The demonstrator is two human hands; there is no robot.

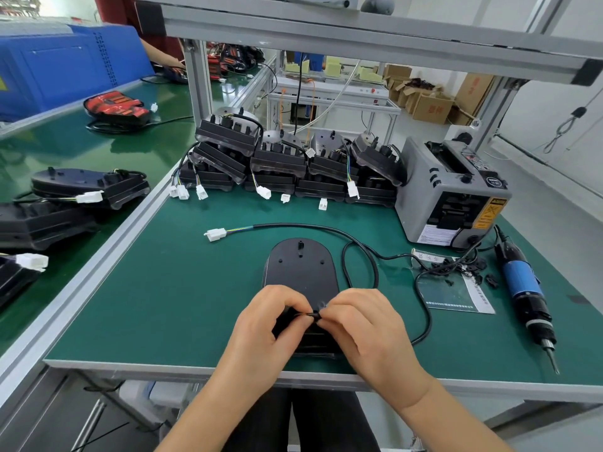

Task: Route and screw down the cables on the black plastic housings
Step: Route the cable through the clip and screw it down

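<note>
A black plastic housing (300, 269) lies flat on the green mat in front of me, rounded end pointing away. Its black cable (359, 243) loops off to the right and back across to a white connector (215, 234) on the left. Both hands work at the near end of the housing. My left hand (270, 318) and my right hand (362, 318) pinch the same short stretch of cable and a small black clip (316, 314) between their fingertips. The housing's near end is mostly hidden under my hands.
An electric screwdriver (525, 295) lies at the right on the mat, next to small black clips on a paper sheet (456, 288). A grey tape dispenser (456, 194) stands behind it. Stacked housings (287, 161) line the back edge. More housings (88, 187) sit on the conveyor at left.
</note>
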